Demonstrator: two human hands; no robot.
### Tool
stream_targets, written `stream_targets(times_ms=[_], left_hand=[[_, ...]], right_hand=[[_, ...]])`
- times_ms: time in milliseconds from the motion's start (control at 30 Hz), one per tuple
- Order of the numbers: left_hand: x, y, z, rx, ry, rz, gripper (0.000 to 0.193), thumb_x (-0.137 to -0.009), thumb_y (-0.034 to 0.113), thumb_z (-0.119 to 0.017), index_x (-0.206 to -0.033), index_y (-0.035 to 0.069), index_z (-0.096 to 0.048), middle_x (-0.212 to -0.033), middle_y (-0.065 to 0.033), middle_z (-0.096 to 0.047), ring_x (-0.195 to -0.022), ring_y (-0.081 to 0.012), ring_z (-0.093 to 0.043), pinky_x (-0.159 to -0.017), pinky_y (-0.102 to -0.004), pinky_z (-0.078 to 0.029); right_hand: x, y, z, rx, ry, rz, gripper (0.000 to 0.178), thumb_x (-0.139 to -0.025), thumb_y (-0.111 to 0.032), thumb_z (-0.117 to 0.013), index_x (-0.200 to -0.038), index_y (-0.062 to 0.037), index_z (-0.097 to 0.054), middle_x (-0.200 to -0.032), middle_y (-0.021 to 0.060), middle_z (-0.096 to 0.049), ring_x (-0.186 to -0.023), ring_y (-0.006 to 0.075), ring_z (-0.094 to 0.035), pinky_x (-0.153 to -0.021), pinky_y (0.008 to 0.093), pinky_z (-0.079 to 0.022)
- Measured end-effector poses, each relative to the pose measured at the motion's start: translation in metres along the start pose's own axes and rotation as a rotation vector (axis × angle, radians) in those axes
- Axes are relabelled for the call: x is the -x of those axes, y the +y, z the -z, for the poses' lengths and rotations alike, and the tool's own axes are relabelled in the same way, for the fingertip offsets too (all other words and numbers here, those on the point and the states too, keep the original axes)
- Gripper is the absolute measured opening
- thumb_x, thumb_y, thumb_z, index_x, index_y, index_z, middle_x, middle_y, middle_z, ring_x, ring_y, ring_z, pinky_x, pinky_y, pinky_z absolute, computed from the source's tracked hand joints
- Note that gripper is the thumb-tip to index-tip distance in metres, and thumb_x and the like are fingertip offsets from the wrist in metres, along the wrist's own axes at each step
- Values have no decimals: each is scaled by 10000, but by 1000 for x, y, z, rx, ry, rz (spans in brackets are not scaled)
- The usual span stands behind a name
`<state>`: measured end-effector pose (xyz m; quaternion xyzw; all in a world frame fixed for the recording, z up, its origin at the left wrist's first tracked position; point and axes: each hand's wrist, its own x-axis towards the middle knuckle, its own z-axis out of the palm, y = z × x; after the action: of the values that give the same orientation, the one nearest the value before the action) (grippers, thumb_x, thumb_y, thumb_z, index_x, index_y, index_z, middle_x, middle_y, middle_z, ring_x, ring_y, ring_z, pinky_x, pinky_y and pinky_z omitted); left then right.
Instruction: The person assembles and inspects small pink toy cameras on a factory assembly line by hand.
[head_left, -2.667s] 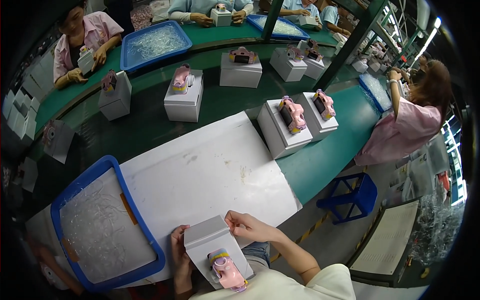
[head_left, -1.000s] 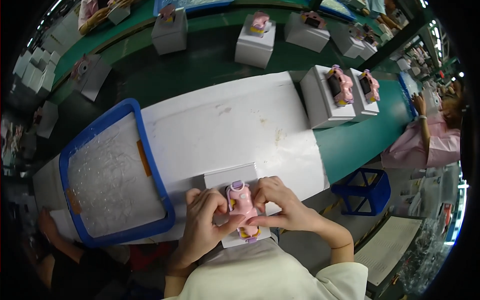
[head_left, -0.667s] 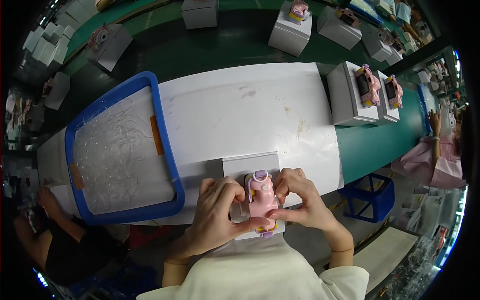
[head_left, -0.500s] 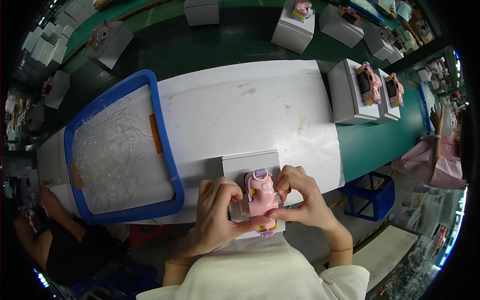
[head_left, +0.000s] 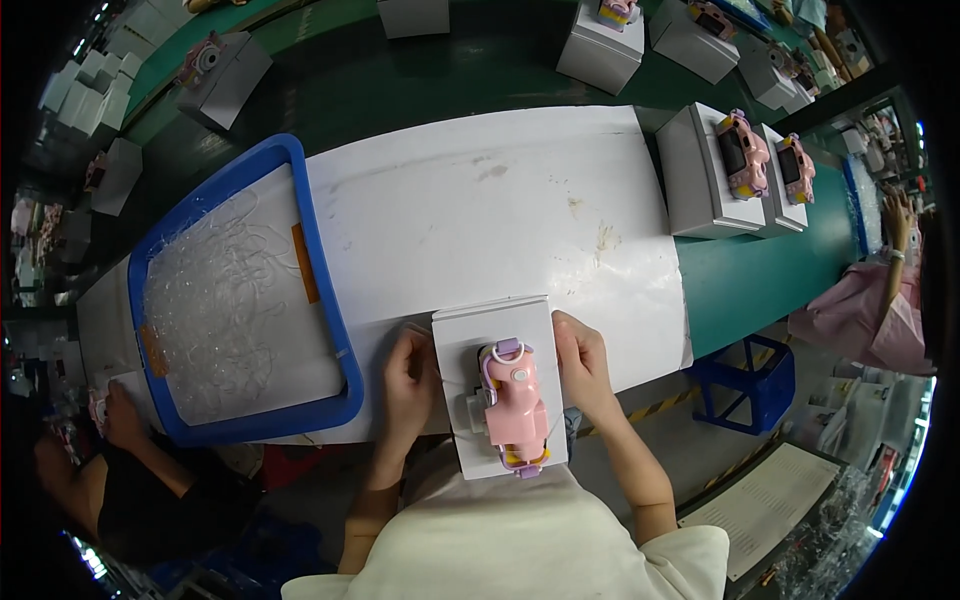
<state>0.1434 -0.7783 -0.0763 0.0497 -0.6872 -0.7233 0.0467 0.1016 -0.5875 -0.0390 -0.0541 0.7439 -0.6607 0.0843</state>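
A white box [head_left: 492, 316] sits at the near edge of the white sheet, close to my body. On its lid lies a pink toy camera [head_left: 515, 410] with purple and yellow parts and a purple strap loop at its far end. My left hand [head_left: 408, 380] presses the box's left side with curled fingers, partly hidden by the box. Against the right side, my right hand [head_left: 582, 360] grips the box the same way. Neither hand touches the toy camera.
Left of the box is a blue-rimmed tray [head_left: 330, 320] of clear plastic pieces. Two white boxes [head_left: 690, 185] topped with pink toy cameras [head_left: 745, 155] stand at the right. A blue stool [head_left: 745, 385] is beyond the table edge. Co-workers sit at both sides.
Both hands have let go of the pink toy camera, moved apart and down to the sides of the white box. The toy camera stays on the lid.
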Motion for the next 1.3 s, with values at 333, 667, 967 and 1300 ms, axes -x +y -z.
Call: stream_targets(times_ms=[333, 667, 967, 1300], left_hand=[[-18, -3, -36, 912, 170, -547, 140, -896, 158, -400, -839, 37, -440, -833, -43, -461, -733, -109, -420, -690, -239, -364], [-4, 29, -19, 795, 239, -43, 198, -889, 185, -399, -958, 23, -488, -899, -50, -535, -776, -114, -488, -721, -243, -395], [0, 64, -31, 594, -48, 73, 288, -882, 181, -388, -1101, 22, -486, -969, -72, -576, -806, -121, -547, -731, -260, -433], [-31, -73, -3, 1156, 141, -3, 472, -888, 362, -329, -1265, 82, -368, -1248, -79, -431, -1090, -172, -449, -882, -364, -391]], right_hand=[[2, -37, -39, -177, 330, 339, 356, -872, -79, -369, -518, -35, -368, -573, 25, -379, -544, 112, -282, -502, 215, -248], [-3, -67, -41, -305, 299, 110, 329, -870, -81, -357, -545, -40, -388, -572, 5, -387, -554, 92, -295, -524, 201, -255], [-11, -62, -27, -394, 291, -116, 83, -856, -82, -386, -815, -44, -447, -647, -8, -424, -592, 65, -338, -560, 186, -283], [-12, -59, -31, -300, 133, 27, 199, -846, -70, -359, -1031, -32, -421, -973, 62, -440, -868, 121, -385, -778, 211, -306]])
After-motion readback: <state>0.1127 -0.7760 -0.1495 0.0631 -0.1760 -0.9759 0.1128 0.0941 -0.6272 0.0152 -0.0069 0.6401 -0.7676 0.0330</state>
